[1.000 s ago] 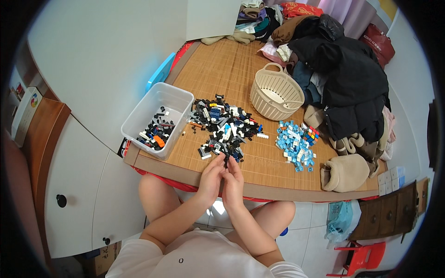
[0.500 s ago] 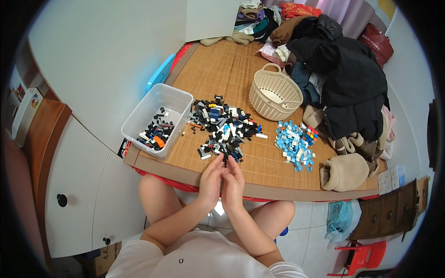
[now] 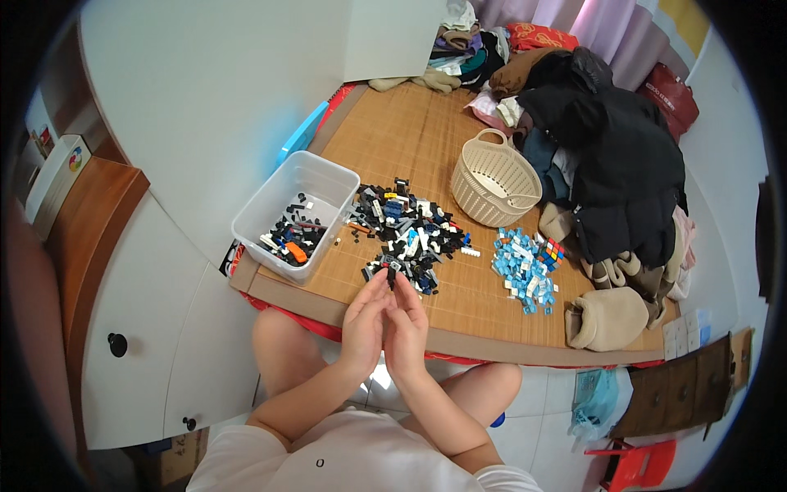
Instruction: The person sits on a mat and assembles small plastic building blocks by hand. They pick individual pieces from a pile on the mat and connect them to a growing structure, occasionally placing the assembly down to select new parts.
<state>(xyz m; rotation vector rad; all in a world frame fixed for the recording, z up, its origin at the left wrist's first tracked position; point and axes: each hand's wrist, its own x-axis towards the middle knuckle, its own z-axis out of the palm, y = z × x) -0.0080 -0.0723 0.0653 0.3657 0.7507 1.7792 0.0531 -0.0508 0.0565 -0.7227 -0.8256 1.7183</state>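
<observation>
My left hand and my right hand meet at the near edge of the mat-topped platform. Between their fingertips they pinch a small black toy building brick; its exact shape is too small to make out. Just beyond the fingers spreads a mixed pile of building bricks, mostly black, grey and white. Left of it stands a clear plastic tub with some bricks at its bottom. A heap of light blue and white bricks lies to the right.
A puzzle cube touches the blue heap. Behind that stands a beige basket, with piled dark clothes beyond. A blue lid leans by the white cabinet. A beige rolled cloth lies near the right front edge.
The view has swung slightly, so the scene sits further right. Both hands have moved a little left relative to the brick pile, still pinching a black brick.
</observation>
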